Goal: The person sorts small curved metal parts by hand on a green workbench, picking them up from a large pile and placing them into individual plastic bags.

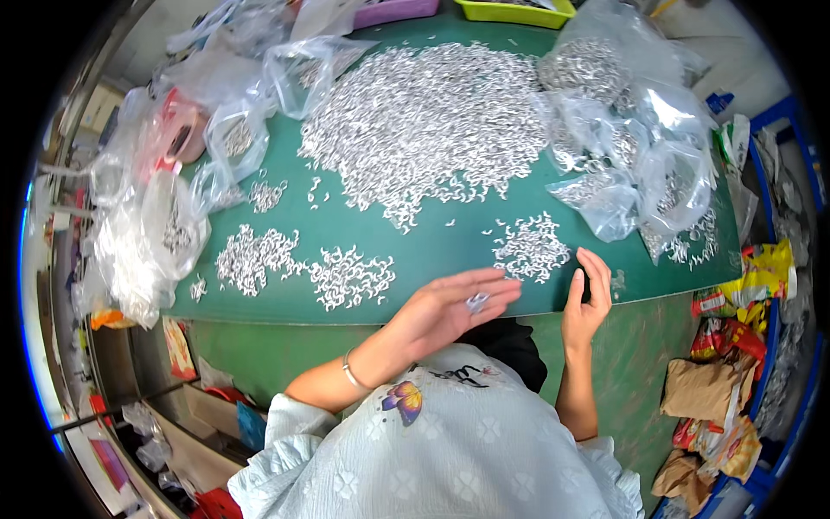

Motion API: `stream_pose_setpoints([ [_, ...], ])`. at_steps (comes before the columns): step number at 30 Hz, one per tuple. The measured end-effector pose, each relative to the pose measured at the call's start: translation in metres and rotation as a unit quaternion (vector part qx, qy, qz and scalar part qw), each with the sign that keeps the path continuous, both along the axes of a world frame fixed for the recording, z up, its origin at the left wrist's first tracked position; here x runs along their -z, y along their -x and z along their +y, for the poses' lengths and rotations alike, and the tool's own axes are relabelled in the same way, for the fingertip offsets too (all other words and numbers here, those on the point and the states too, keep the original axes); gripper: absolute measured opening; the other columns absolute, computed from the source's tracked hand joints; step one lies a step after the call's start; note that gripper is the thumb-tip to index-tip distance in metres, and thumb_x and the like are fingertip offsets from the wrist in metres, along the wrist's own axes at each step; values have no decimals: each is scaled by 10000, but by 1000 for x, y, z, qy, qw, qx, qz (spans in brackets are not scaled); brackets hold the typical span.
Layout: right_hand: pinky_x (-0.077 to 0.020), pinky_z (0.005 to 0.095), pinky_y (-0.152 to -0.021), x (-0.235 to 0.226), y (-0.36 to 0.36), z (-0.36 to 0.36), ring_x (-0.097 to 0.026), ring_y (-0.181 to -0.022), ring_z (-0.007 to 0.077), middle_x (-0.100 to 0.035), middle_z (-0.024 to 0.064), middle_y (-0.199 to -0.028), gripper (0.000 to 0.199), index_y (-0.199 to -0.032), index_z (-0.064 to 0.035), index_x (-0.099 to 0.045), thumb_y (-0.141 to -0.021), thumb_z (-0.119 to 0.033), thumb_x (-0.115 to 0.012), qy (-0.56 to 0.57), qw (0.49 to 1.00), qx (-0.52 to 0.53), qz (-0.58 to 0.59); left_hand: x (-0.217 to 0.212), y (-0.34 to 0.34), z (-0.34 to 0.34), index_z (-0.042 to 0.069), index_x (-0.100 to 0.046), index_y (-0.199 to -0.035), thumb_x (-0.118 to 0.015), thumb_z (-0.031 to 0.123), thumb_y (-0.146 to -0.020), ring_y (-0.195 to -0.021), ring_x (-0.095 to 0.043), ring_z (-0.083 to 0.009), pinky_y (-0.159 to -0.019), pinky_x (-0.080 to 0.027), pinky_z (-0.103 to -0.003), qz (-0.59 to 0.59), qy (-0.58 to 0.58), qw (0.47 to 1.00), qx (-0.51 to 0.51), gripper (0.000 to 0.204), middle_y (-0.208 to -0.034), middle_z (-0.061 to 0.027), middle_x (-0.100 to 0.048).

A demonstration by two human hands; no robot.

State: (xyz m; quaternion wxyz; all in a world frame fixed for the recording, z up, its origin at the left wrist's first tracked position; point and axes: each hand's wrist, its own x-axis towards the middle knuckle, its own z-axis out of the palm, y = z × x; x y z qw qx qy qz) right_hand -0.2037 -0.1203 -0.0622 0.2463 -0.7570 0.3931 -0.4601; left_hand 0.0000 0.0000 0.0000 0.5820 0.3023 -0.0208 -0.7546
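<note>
My left hand [454, 304] is just over the table's near edge, palm turned up and fingers stretched to the right. A small cluster of silvery curved metal pieces [476, 302] lies on its fingers. My right hand [587, 298] is at the near edge, its fingers pointing up, slightly bent and apart from the thumb, with nothing seen in it. Between and just beyond both hands lies a small loose pile of curved metal pieces [532, 248]; the left fingertips come close to its lower side, the right fingertips to its right side.
A large heap of the same pieces [432, 121] covers the far middle of the green table [432, 251]. Smaller piles [350, 278] lie to the left. Clear plastic bags [605, 199] stand at both sides. Purple [393, 12] and yellow-green trays [519, 12] sit at the far edge.
</note>
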Motion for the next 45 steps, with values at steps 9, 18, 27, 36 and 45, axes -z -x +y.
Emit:
stream_pose_setpoints([
  [9,-455,384,-884,3,2,-17,-606,-978,322,-639,170,-1053,212,-1058,27,-643,-874,35,-538,2,996,84,-18,-13,31,-114,-129,-376,-1339,-407,95,-988,-1304,-441,-322,-1089,-390,-391,-12,10,1000,2,417,-1393,-267,-428],
  [18,-452,410,-834,-4,-2,-15,-593,-914,352,-631,180,-1027,208,-1028,32,-633,-839,60,-551,27,993,104,42,-35,65,-287,-96,-228,-1422,-406,211,-994,-1377,-296,-314,-1130,-291,-418,-76,19,997,-11,556,-1499,-271,-220],
  [27,-447,424,-803,2,-2,-18,-604,-904,351,-640,170,-1005,193,-1017,41,-637,-839,39,-562,42,989,120,70,-20,26,-237,-30,-456,-1329,-459,82,-976,-1203,-529,-232,-1014,-424,-337,-206,165,965,-3,370,-1331,-187,-519],
  [36,-409,410,-851,3,-6,-17,-586,-967,330,-641,138,-1043,188,-1030,18,-650,-859,0,-574,46,993,64,83,30,-35,-80,14,-625,-1077,-657,20,-835,-957,-606,-278,-852,-462,-342,-842,124,525,-21,245,-1017,-94,-626],
  [45,-408,408,-860,4,-7,-18,-579,-986,327,-638,136,-1050,189,-1037,11,-652,-869,-8,-569,37,992,72,96,55,-35,-44,39,-618,-955,-710,53,-774,-925,-521,-279,-779,-373,-379,-887,56,454,-55,203,-973,-90,-559],
])
